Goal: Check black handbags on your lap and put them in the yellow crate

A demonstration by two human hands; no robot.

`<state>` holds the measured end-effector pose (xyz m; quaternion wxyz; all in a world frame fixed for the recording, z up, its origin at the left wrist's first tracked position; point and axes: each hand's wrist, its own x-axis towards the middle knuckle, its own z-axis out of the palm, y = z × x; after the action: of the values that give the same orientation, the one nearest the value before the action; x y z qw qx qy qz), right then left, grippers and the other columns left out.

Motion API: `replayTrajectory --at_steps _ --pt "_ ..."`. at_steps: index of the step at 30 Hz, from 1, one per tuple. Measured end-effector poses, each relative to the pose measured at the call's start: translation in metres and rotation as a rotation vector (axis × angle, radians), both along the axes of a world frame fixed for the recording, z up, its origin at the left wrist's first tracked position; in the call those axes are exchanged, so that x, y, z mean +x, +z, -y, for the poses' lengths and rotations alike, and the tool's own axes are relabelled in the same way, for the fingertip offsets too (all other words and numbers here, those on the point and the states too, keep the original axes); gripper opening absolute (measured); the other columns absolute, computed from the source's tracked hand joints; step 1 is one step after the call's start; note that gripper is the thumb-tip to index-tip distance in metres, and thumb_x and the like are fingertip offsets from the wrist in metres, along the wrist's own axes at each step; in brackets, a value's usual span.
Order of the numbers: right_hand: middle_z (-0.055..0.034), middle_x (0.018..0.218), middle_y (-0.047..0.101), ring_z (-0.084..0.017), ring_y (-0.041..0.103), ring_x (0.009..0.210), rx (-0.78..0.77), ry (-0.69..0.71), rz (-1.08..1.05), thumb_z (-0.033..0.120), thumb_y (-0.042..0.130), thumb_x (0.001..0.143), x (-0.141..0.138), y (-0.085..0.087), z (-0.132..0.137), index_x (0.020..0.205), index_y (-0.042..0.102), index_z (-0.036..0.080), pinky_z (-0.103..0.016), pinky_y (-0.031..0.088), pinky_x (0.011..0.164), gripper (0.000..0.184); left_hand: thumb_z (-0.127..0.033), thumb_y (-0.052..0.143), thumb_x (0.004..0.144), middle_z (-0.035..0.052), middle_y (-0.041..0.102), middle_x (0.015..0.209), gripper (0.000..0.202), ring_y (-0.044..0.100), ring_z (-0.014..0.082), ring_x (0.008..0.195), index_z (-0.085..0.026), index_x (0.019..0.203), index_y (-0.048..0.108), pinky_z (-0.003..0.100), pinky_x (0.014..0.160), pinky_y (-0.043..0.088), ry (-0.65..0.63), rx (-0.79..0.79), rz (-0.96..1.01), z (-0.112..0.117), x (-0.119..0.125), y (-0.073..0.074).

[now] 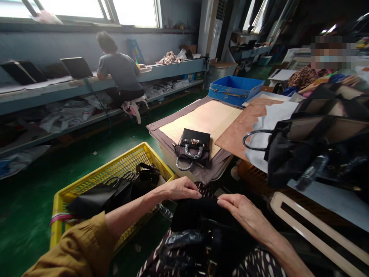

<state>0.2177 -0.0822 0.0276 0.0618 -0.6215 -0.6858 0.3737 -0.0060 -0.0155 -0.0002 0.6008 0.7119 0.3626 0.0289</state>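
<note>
A black handbag [209, 223] rests on my lap, its handles wrapped in clear plastic and some gold-coloured metal parts showing. My left hand [182, 188] grips the bag's far edge with curled fingers. On the same edge, a little to the right, my right hand [235, 206] pinches the bag between thumb and fingers. The fingertips of both hands are partly hidden behind the material. Ahead of my hands, a smaller black handbag [194, 144] with wrapped handles and a gold clasp lies on a padded table [170, 132].
Left of me stands a yellow crate [98, 169] with black bags inside. At right, black bags [323, 142] are piled on a brown board [240, 125]. A blue bin [236, 90] sits beyond the table. One person [119, 69] works at the wall bench; another sits at right.
</note>
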Motion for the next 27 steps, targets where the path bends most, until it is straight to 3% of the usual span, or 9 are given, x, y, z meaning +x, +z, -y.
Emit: replayTrajectory --at_steps 8,17,22,27 --pt "0.0051 0.058 0.051 -0.012 0.049 0.061 0.007 0.031 0.070 0.041 0.037 0.086 0.000 -0.004 -0.005 0.059 0.048 0.021 -0.024 0.028 0.055 0.035 -0.043 0.049 0.079 -0.0042 0.038 0.055 0.037 0.031 0.0062 0.050 -0.010 0.068 0.060 0.019 0.044 0.024 -0.048 0.126 -0.003 -0.004 0.004 -0.003" --pt "-0.0011 0.064 0.062 -0.016 0.056 0.066 0.171 0.103 0.294 0.031 0.038 0.088 -0.006 -0.014 -0.004 0.063 0.052 0.021 -0.027 0.029 0.058 0.031 -0.017 0.046 0.080 -0.0028 0.044 0.053 0.019 0.035 0.0074 0.048 -0.014 0.065 0.057 0.020 0.049 0.027 -0.184 0.622 -0.084 0.004 0.014 0.004" --pt "0.0006 0.058 0.058 -0.014 0.052 0.058 0.150 0.130 0.287 0.034 0.040 0.087 -0.007 -0.009 -0.009 0.057 0.051 0.020 -0.026 0.025 0.053 0.035 -0.012 0.046 0.074 -0.0044 0.042 0.052 0.014 0.033 0.0067 0.047 -0.015 0.063 0.055 0.019 0.048 0.026 -0.143 0.596 -0.071 0.008 0.015 0.000" --pt "0.0038 0.054 0.053 -0.011 0.047 0.055 0.039 0.178 0.033 0.037 0.040 0.085 -0.012 -0.005 -0.016 0.057 0.054 0.020 -0.024 0.025 0.051 0.036 -0.012 0.047 0.073 -0.0057 0.040 0.052 0.013 0.032 0.0055 0.048 -0.014 0.063 0.055 0.018 0.049 0.026 -0.127 0.539 -0.022 0.010 0.017 -0.003"
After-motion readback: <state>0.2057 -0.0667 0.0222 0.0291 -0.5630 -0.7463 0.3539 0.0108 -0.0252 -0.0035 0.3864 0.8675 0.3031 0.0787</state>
